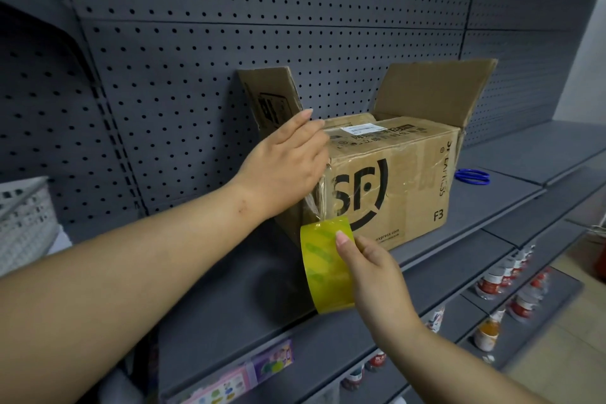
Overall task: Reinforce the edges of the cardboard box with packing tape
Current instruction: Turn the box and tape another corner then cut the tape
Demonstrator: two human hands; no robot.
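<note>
A grey pegboard wall [262,10] rises behind both hands, and a grey shelf [492,207] runs beneath them. The cardboard box [410,174] sits on that shelf with its top flaps up and its near left corner directly under the left hand [288,157]. That hand lies over the upper corner, fingers laid out against the cardboard, pressing tape down. Just below it, the right hand [370,272] pinches the yellowish roll of packing tape [324,266], thumb on the outer face and the other fingers hidden behind. A clear strip of tape [319,197] stretches from the roll up the corner to the left palm. Blue loops [472,176] lie on the shelf, beyond the box from both grips.
</note>
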